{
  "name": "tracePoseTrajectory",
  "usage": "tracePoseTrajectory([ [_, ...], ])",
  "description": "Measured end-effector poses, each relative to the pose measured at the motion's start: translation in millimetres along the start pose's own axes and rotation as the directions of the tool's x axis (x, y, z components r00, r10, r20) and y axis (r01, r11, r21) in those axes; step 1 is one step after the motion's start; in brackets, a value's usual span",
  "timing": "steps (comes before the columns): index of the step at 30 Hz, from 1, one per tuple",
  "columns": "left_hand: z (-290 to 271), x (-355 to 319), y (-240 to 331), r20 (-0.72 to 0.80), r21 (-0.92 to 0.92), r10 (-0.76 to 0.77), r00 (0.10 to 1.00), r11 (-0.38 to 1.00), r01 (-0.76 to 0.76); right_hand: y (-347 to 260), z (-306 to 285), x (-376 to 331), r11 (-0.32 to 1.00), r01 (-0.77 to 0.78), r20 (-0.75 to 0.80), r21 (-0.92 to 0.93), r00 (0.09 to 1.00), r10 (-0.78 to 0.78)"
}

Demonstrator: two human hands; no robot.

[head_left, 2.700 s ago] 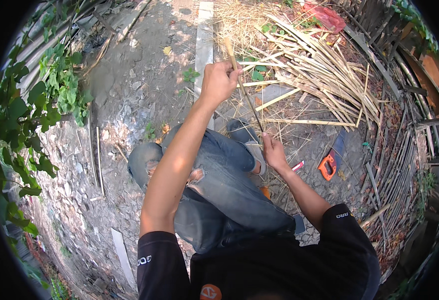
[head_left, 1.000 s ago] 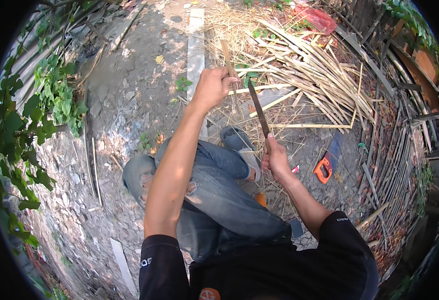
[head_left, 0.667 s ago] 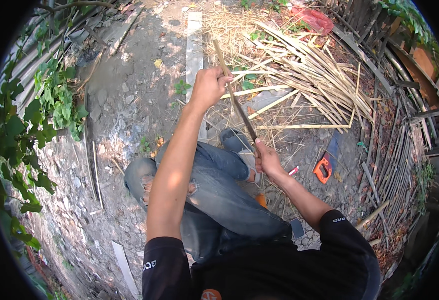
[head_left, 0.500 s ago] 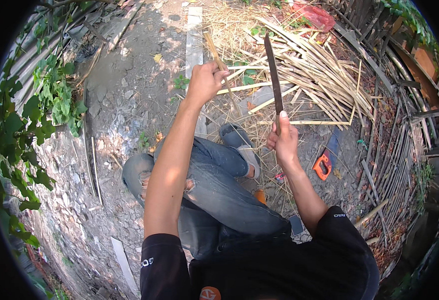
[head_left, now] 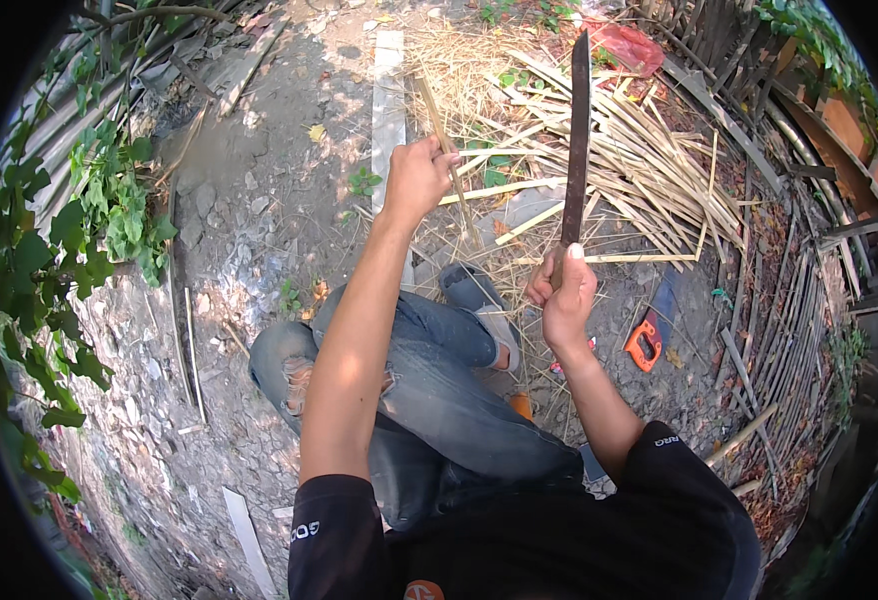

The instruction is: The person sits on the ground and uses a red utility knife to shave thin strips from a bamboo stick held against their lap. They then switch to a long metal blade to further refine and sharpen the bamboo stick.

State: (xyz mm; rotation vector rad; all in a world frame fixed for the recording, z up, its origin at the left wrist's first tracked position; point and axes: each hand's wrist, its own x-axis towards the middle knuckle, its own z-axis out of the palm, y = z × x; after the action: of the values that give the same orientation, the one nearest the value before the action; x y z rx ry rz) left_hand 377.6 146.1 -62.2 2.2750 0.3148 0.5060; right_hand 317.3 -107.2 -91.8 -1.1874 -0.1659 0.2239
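Observation:
My left hand (head_left: 417, 182) is closed around a thin bamboo strip (head_left: 429, 105), which runs up past the fingers and down below them. In my right hand (head_left: 567, 300) is a long dark machete (head_left: 578, 140), its handle wrapped by the fingers with the thumb along it. The blade points up and away, nearly upright in the picture, and stands apart from the strip. Behind the blade lies a loose pile of split bamboo strips (head_left: 659, 175) on the ground. Pale shavings (head_left: 454, 65) are scattered beyond my left hand.
A handsaw with an orange handle (head_left: 644, 343) lies right of my right forearm. A long flat board (head_left: 388, 110) stretches away beyond my left hand. A red plastic bag (head_left: 627, 48) sits at the far right. Green vines (head_left: 124, 190) hang at left; slatted fencing (head_left: 794, 320) edges the right.
The machete has swung right and stands more upright, with its tip farther away. My left hand has shifted slightly right and nearer, still holding the strip.

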Motion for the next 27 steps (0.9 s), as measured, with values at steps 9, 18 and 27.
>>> tracePoseTrajectory([
  [9, 3.1, 0.1, -0.2, -0.066, -0.021, 0.057, 0.996, 0.998, -0.058, 64.0, -37.6, -1.1, 0.764, -0.593, -0.195, -0.257, 0.806, 0.559],
  [18, 2.6, -1.5, 3.8, -0.023, -0.022, 0.028, 0.999, 0.999, -0.028, 83.4, -38.9, -9.3, 0.923, 0.137, 0.165, -0.360, 0.983, -0.081],
  [27, -2.5, -4.4, -14.3, -0.062, -0.127, 0.023, 0.998, 0.991, -0.031, 171.6, -124.3, 4.1, 0.526, -0.660, -0.242, -0.537, 0.717, 0.653],
])
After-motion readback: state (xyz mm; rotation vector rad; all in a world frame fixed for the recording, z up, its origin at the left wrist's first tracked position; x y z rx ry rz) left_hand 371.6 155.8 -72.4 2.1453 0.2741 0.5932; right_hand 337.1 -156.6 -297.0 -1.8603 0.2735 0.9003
